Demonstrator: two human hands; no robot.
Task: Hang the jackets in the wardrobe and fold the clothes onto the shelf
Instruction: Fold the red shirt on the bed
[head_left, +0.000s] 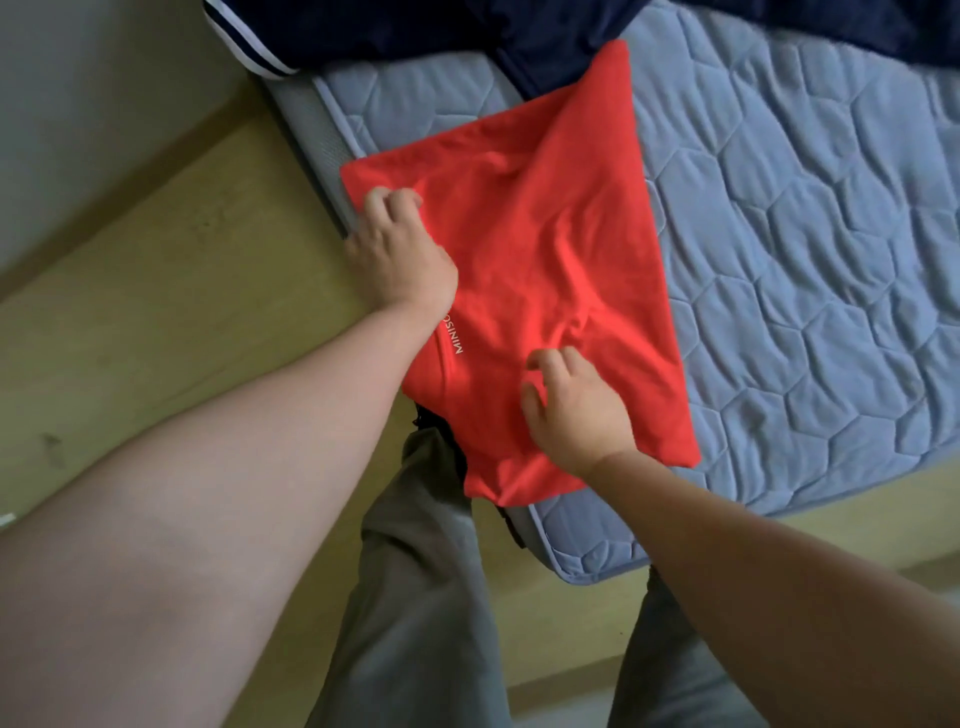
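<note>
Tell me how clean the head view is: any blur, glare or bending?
Head view: soft throughout, the white print on the red shirt still readable; wide-angle bending tilts the mattress edges; the red looks overly bright; no glare; left hand and right hand evenly lit; near forearms look oversized.

One piece of lettering can be read: small white capitals printed on the red garment (530, 249), running along a seam line near its edge at about 8 o'clock from the cloth's middle. The letters that show spell "MINISO"; the last letter is partly covered by the wrist of the left hand (400, 254), so whether the word goes on cannot be told. No other text, number or sign is legible
</note>
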